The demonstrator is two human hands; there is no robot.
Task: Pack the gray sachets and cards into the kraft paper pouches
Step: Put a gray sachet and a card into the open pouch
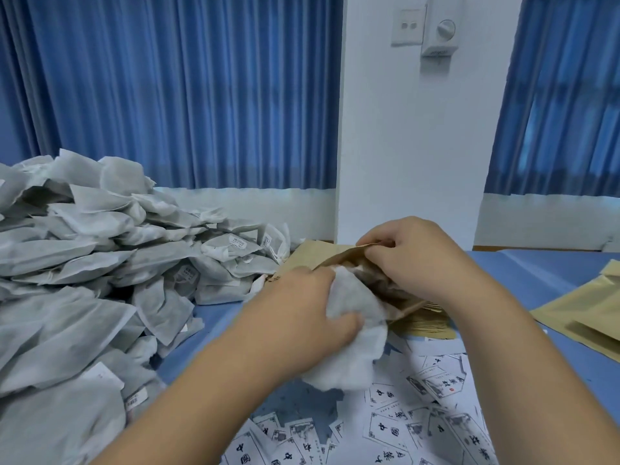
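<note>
Gripping a wad of gray sachets, the left hand has its fingers and thumb curled round the soft bundle; the wad's upper end lies in the mouth of a kraft pouch, while its lower end hangs out below the hand, over the cards; the right hand pinches the pouch's upper lip between thumb and bent fingers, holding the mouth apart, so that the brown inside shows just beside the wad; how far the sachets reach into the pouch cannot be told, as both hands cover it; the pouch lies tilted above a stack of flat kraft pouches, which rests on the blue table under the right wrist; a big pile of gray sachets fills the left side of the table, heaped high toward the far edge, some with small white labels; the cards, white with dark print, lie scattered and overlapping on the near part of the table, between the forearms; a few loose pouches lie overlapping at the right edge, well apart from the hands; behind the table hang blue curtains on either side of a white pillar, which bears a switch plate and a round dial near the top
</note>
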